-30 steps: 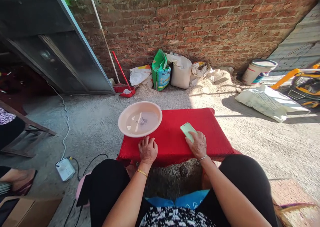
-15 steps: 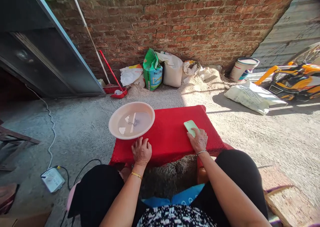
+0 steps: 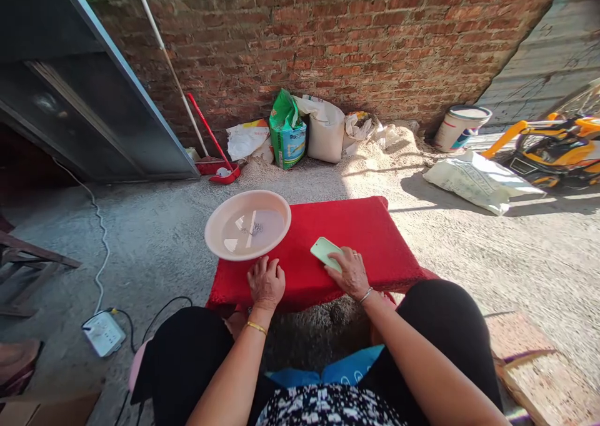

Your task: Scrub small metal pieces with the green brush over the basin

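Observation:
A phone (image 3: 324, 252) with a pale green face or case is gripped at its near right end by my right hand (image 3: 350, 272), low over the red cloth (image 3: 356, 226) on a small table. Whether it touches the cloth I cannot tell. My left hand (image 3: 265, 283) lies flat on the cloth near its front edge, fingers a little apart, holding nothing. Just beyond those fingertips stands a pale pink basin (image 3: 213, 242) at the table's left end. Water fills part of it, with light reflections and a dark pattern at the bottom.
Against the brick wall stand a green bag (image 3: 287, 135), a white sack (image 3: 325, 132) and a bucket (image 3: 462, 129). A red dustpan (image 3: 225, 175) is at the left. A power strip (image 3: 104, 334) with cords lies on the floor by my left knee.
My right hand has moved left across the red cloth with the phone, bringing it nearer the middle. My left hand and the basin have stayed in place.

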A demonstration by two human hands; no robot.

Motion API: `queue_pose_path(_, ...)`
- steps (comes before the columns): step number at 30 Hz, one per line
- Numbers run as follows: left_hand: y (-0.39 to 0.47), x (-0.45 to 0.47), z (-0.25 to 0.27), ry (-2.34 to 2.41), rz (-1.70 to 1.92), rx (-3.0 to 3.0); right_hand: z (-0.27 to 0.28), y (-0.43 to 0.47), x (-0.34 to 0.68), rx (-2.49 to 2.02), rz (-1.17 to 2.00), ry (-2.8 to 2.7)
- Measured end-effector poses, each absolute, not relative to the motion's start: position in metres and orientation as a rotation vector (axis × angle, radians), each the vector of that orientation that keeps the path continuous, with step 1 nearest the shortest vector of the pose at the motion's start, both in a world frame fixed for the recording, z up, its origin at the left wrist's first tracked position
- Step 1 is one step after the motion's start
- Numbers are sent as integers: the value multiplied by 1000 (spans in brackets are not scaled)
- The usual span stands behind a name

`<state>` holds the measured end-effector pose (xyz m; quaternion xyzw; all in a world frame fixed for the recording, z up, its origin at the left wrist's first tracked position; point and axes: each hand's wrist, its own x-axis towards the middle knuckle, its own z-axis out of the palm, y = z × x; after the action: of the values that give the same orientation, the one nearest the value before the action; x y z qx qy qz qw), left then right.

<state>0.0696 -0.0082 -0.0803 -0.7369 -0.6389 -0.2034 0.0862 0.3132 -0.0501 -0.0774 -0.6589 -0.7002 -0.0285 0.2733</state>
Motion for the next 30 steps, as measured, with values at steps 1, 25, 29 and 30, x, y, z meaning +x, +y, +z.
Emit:
queue_pose_path(1, -8, 69, -80, -1905, -606, -2195, -77, -54, 304, -1685, -67, -2003)
queue_pose_path(25, -8, 70, -80, -1897, -608, -2197, -75, -59, 295, -1550, -147, -2135)
queue_pose_path(29, -8, 70, -80, -1914, -590, -2194, -77, -48, 325, -1876, -178, -1819)
queue_pose_path(30, -8, 70, -80, -1914, -588, -2197, -78, -43, 337, -2010, -171, -1646)
